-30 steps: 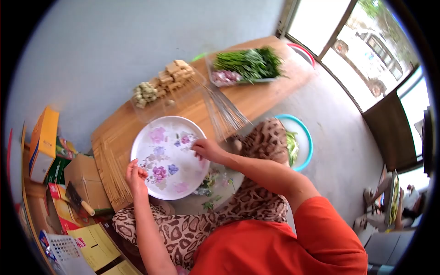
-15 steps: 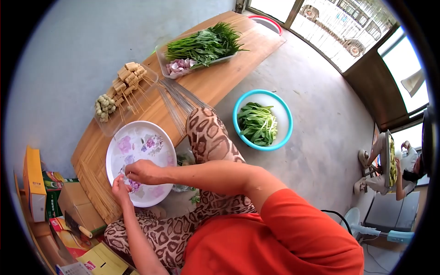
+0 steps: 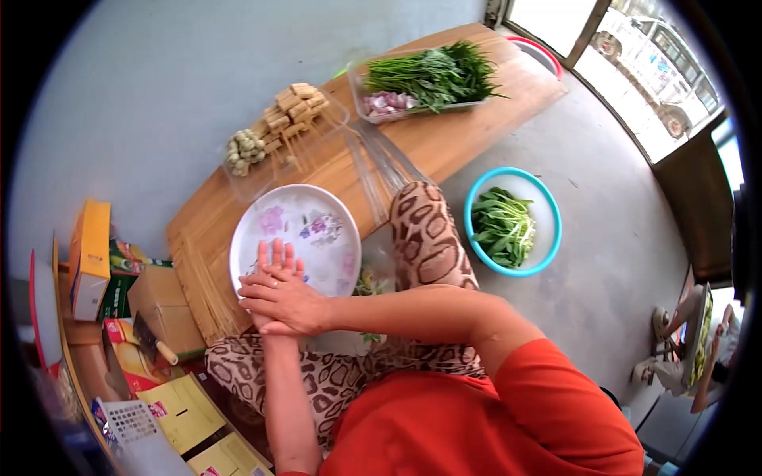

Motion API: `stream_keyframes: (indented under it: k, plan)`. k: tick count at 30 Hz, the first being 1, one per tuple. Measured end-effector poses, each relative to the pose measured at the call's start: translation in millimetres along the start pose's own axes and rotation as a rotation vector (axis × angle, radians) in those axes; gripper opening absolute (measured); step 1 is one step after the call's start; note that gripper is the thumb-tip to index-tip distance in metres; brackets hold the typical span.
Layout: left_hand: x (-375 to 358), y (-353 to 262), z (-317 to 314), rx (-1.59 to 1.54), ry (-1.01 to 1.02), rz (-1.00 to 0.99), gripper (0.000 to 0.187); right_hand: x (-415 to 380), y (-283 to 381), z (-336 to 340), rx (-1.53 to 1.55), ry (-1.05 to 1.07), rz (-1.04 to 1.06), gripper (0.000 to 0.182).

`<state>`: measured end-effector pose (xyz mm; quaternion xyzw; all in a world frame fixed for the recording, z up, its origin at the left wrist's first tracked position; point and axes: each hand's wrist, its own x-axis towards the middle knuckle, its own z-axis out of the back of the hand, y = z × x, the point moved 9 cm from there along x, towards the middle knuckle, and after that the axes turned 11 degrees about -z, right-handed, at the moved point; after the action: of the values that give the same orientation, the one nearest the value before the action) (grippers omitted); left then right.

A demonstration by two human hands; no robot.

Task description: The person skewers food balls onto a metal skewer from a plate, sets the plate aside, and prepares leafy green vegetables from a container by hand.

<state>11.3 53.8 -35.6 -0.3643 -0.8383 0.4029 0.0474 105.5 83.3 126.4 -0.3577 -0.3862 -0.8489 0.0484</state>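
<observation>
Over the near edge of the white flowered tray [image 3: 325,266], my left hand [image 3: 279,255] lies palm up with its fingers spread. Across its palm and wrist rests my right hand [image 3: 292,305], fingers stretched out, a ring on one of them. Neither hand shows an object in it. Behind the tray, a clear container holds skewered tan rolls [image 3: 295,111] and pale green knotted pieces [image 3: 244,151]. Thin skewers [image 3: 198,289] lie on the wooden table left of the tray, and more [image 3: 381,159] lie to its upper right.
Leafy greens [image 3: 436,75] and cut pink-white pieces [image 3: 389,103] fill a clear bin at the back. A teal-rimmed basin [image 3: 558,230] with greens stands on the floor. Boxes [image 3: 91,258] and a knife [image 3: 155,341] are at left. Another person [image 3: 718,349] sits far right.
My hands were close together with fingers pinched over the tray; now they are opened and laid one across the other. The view has shifted, so the table and basin appear farther right.
</observation>
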Motion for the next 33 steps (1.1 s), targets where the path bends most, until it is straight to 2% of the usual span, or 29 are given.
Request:
stream_keyframes:
  k: [6, 13, 19, 21, 23, 24, 25, 28, 30, 31, 33]
  plan:
    - [-17.8, -12.6, -18.6, -0.053, -0.094, -0.038, 0.048, 4.3, 18.6, 15.2, -0.041, 0.064, 0.157, 0.066]
    - [-46.4, -28.4, -50.4, -0.091, -0.087, -0.069, 0.046, 9.1, 14.1, 15.7, -0.059, 0.151, 0.163, 0.068]
    - [-70.4, -38.1, -86.0, -0.114, -0.029, -0.092, 0.044, 9.6, 15.4, 18.3, -0.08, 0.153, 0.196, 0.065]
    - [-76.3, -36.7, -100.7, -0.112, -0.012, -0.094, 0.044, 13.1, 11.2, 28.9, -0.095, 0.076, 0.214, 0.064]
    - [-77.6, -35.5, -121.0, -0.106, 0.108, -0.119, 0.068, 15.5, -3.3, 33.9, -0.097, 0.075, 0.114, 0.063]
    - [-84.4, -30.7, -125.2, -0.238, 0.152, -0.039, 0.067, 17.8, -1.6, 42.7, -0.089, -0.027, 0.129, 0.055]
    - [-86.6, -30.2, -126.3, -0.241, 0.156, -0.037, 0.067, 17.5, -2.2, 45.3, -0.094, -0.027, 0.13, 0.055]
    - [-92.2, -27.4, -122.7, -0.163, 0.181, -0.058, 0.069, 17.0, -10.3, 42.6, -0.073, 0.097, 0.096, 0.046]
    - [-97.1, -22.4, -125.7, 0.047, 0.32, -0.058, 0.076, 17.8, -20.6, 49.0, -0.071, 0.037, 0.076, 0.044]
    - [-100.1, -23.5, -130.1, 0.048, 0.322, -0.06, 0.076, 16.4, -20.9, 50.4, -0.071, 0.035, 0.077, 0.044]
    - [-113.3, -28.0, -153.4, 0.239, 0.439, -0.112, 0.088, 16.1, -28.5, 54.4, 0.004, 0.063, -0.016, 0.043]
